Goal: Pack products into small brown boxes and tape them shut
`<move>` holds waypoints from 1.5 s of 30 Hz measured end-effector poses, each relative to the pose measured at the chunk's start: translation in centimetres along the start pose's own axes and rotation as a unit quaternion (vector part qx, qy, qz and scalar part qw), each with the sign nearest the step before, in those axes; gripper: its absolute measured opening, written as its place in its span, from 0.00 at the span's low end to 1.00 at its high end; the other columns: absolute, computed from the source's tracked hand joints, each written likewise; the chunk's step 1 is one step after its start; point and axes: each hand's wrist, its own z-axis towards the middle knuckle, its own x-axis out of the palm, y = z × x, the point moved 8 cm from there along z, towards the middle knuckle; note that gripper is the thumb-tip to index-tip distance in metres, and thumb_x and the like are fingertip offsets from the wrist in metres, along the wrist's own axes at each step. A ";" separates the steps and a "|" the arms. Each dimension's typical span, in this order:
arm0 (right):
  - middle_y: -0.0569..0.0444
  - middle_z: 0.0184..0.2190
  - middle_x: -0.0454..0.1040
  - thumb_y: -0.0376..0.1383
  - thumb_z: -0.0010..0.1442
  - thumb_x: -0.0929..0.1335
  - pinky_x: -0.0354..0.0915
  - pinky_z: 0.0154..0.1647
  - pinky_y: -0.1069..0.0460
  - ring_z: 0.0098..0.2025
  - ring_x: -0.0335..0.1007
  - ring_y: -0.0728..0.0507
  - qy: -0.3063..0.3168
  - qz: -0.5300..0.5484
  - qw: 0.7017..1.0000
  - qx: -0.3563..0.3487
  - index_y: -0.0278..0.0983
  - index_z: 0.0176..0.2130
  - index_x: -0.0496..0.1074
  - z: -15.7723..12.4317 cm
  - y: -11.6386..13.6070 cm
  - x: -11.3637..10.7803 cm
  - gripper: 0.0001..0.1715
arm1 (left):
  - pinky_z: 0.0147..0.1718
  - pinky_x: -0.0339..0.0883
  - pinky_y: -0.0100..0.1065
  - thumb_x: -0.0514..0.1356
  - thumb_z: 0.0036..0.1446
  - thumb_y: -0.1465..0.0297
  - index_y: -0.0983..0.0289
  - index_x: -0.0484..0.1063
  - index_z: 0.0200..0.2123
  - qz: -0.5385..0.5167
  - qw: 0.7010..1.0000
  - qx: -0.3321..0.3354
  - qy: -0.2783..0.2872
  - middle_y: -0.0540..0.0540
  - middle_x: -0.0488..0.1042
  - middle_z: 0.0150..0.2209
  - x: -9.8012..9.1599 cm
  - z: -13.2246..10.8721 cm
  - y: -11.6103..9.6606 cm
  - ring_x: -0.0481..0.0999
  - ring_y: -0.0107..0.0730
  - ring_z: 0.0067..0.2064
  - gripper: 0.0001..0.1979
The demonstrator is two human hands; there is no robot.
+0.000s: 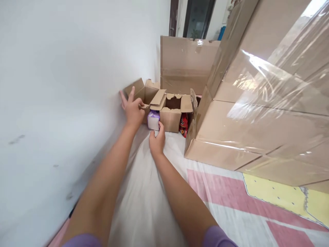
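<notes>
the left hand is at the open small box that stands tight against the white wall. its thumb and forefinger are closed narrow on a front flap of that box, and the other fingers are spread wide and point up the wall. what lies inside this box is hidden by its raised flaps. just beside it, touching on the right, stands a second small box, also open, with its flaps folded outward. its inside is dark and nothing in it can be made out. the right hand is lower, in front of the gap between the two boxes, with thumb and forefinger drawn narrow around the lower edge of a purple and white packet. the packet is outside the boxes, upright on the cloth and pressed against the front of the second small box. whether the hand bears its weight cannot be told. a red packet is wedged between the second small box and the large taped box on the right, which is shut and wrapped in shiny clear tape. behind the small boxes rises a tall cardboard box with a torn top edge, its contents out of sight. the cloth is white with pink and yellow patches. both forearms are bare, with purple sleeves at the lower edge of the view.
</notes>
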 end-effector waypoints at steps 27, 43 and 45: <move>0.42 0.63 0.67 0.35 0.59 0.64 0.58 0.70 0.42 0.65 0.63 0.39 -0.013 0.039 0.999 0.010 0.37 0.62 0.64 0.4 -0.2 -0.6 0.31 | 0.56 0.71 0.46 0.68 0.55 0.48 0.63 0.62 0.59 -0.118 0.977 -0.105 -0.141 0.65 0.76 0.53 -5.9 -5.2 2.6 0.78 0.47 0.55 0.37; 0.49 0.45 0.78 0.36 0.54 0.67 0.70 0.56 0.45 0.50 0.74 0.41 0.016 0.196 0.979 0.053 0.36 0.40 0.82 4.3 2.3 -1.7 0.16 | 0.51 0.70 0.47 0.50 0.70 0.53 0.58 0.75 0.55 -0.008 0.998 -0.050 0.033 0.61 0.80 0.44 -7.3 -1.8 0.5 0.80 0.52 0.48 0.22; 0.50 0.42 0.77 0.39 0.54 0.68 0.72 0.51 0.46 0.47 0.74 0.42 0.023 0.225 0.973 0.040 0.37 0.38 0.82 4.3 5.3 -2.5 0.15 | 0.47 0.70 0.45 0.51 0.70 0.57 0.58 0.77 0.51 0.034 0.999 -0.028 -0.004 0.58 0.79 0.38 -11.0 -0.9 -2.8 0.79 0.51 0.42 0.19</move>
